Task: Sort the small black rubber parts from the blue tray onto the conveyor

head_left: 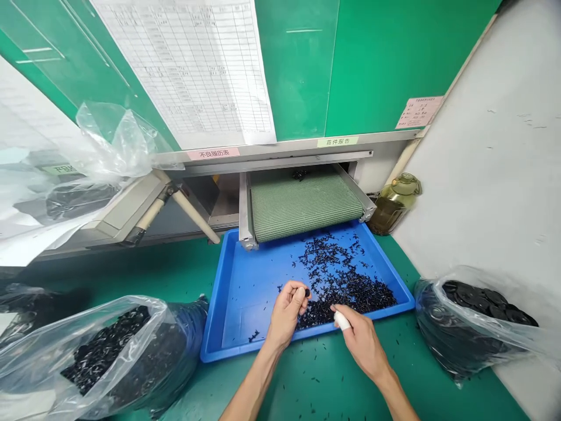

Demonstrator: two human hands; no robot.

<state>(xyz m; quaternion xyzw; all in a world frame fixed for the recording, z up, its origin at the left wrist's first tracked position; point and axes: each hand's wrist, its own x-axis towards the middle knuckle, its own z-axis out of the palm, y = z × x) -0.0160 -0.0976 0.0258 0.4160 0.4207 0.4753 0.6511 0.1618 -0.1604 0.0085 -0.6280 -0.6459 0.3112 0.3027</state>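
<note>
A shallow blue plastic tray [214,310] sits under the end of a green mesh conveyor belt [307,204] and holds a scattered heap of small black parts [346,292]. My left hand [287,313] is over the tray's front left area, with thumb and fingertips pinched on a small black part [305,292]. My right hand [362,342] reaches the near edge of the heap. One of its fingers wears a white wrap [342,320]. Whether those fingers hold a part is hidden.
Open plastic bags lie on the green bench: black parts at left [109,351], black rings at right [477,304]. An olive-tinted glass jar [394,204] stands beside the conveyor. Loose black bits dot the bench [315,380]. Printed sheets [184,70] hang on the green panel.
</note>
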